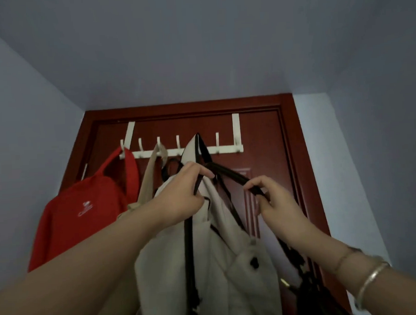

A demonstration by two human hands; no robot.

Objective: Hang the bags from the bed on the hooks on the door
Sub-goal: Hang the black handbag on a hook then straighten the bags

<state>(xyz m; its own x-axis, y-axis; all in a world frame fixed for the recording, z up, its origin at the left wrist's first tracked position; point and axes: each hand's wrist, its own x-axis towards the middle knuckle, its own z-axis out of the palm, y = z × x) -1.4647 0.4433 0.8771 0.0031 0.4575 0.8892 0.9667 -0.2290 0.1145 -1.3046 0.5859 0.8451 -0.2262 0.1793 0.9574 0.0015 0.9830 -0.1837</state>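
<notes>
A white over-door hook rack (223,148) hangs at the top of the dark red door (261,135). A red bag (79,212) hangs from the leftmost hook. A beige bag strap (152,170) hangs from the third hook. A cream bag with black straps (221,248) has its handle looped over a middle hook. My left hand (182,194) is closed on the cream bag's top and a black strap. My right hand (274,202) pinches a black strap (229,174) that runs down to a black bag (315,293) at the lower right.
Two hooks to the right of the cream bag carry nothing, and so do the second and fourth hooks from the left. Pale blue walls flank the door on both sides. Bangles circle my right wrist (367,279).
</notes>
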